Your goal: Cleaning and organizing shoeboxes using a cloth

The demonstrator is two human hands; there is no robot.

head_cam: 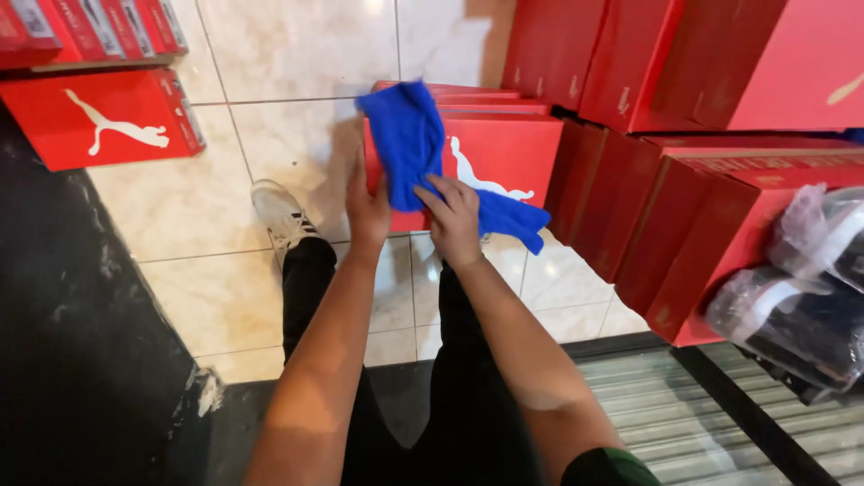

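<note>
The left hand [367, 209] and right hand [453, 219] both pinch a blue cloth [414, 144] over a red box [499, 157] stacked on the floor. The right hand's grip looks light, so the trailing right end could slip and drop onto the tiles.

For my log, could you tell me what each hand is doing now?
Left hand: closed on the blue cloth.
Right hand: closed on the same cloth.
</note>
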